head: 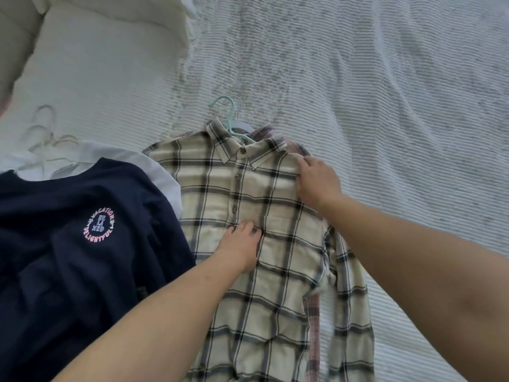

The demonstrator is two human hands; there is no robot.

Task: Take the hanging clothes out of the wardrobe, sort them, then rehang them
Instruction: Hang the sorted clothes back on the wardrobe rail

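Observation:
A cream plaid shirt [278, 285] lies face up on the bed on a light blue hanger [230, 117]. Under it peeks a pink plaid garment [296, 146] on a second hanger. My left hand [241, 248] rests on the shirt's chest by the button placket, fingers bent into the cloth. My right hand [316, 183] lies on the shirt's shoulder seam beside the collar; whether it pinches the cloth is unclear. To the left lies a navy T-shirt [68, 244] with a round printed logo, over a white garment [154, 166], both on white hangers [46, 144].
All clothes lie on a bed with a ribbed white-grey cover [385, 106]. A white pillow [110, 51] sits at the upper left. The cover stretches bare to the right and above the shirts.

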